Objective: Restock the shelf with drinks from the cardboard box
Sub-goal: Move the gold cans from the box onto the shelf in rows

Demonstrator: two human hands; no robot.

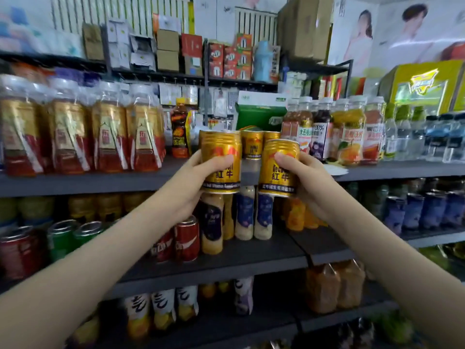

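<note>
A matte grey shelf, crowded with glossy bottled drinks, leaves a narrow gap at centre where gold cans stand far back. Before its front edge, the left hand grasps one ribbed gold can and the right hand grips a second gold can, the two cylinders apart.

On the shelf, open room lies between the tea bottle and the juice bottles. Standing gold cans fill the back of that gap, with a green box behind them; wrapped bottle packs block the left.
</note>
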